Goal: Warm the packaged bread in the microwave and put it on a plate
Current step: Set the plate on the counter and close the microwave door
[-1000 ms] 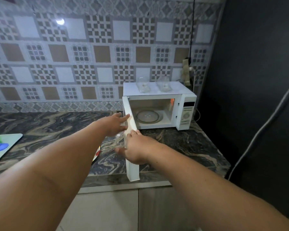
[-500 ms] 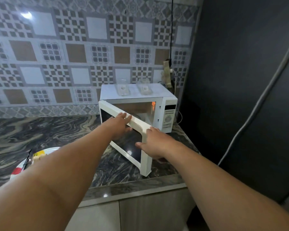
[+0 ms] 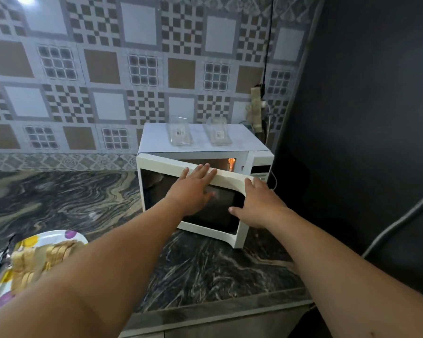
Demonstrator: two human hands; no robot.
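Head view | I had both palms flat, fingers straight, on the door (image 3: pixel 232 181): left hand (image 3: pixel 193 189), right hand (image 3: pixel 259 206) | pushing it shut; bread (image 3: pixel 34 259) sat plated.

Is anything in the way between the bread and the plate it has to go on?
Nothing visible is. The bread slices already lie on the spotted plate at the near left of the counter. The left hand and right hand are far from it, flat against the half-open microwave door.
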